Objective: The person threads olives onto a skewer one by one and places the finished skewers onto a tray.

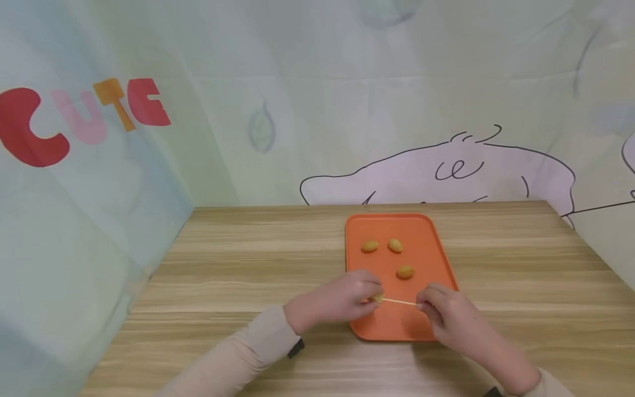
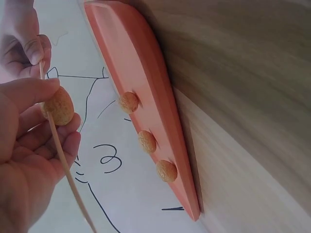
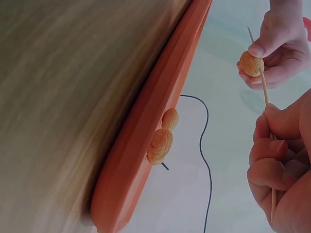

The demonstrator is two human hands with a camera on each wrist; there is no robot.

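My left hand (image 1: 347,296) pinches a yellow-brown, wrinkled oval piece (image 2: 60,108) between thumb and fingers, above the near half of the orange tray (image 1: 392,328). A thin wooden skewer (image 1: 398,301) runs through this piece; in the right wrist view its pointed end (image 3: 250,33) sticks out on the far side. The skewer's other end is in the grip of my right hand (image 1: 453,320), its fingers curled round the stick. Farther back on the tray lie three similar oval pieces, one at left (image 1: 369,246), one beside it (image 1: 395,246) and one nearer (image 1: 405,272).
The tray lies on a wood-grain table (image 1: 248,264), right of the middle. Behind the table hangs a pale printed cloth (image 1: 317,110) with a line drawing. Another cloth wall with coloured letters (image 1: 144,102) borders the left side.
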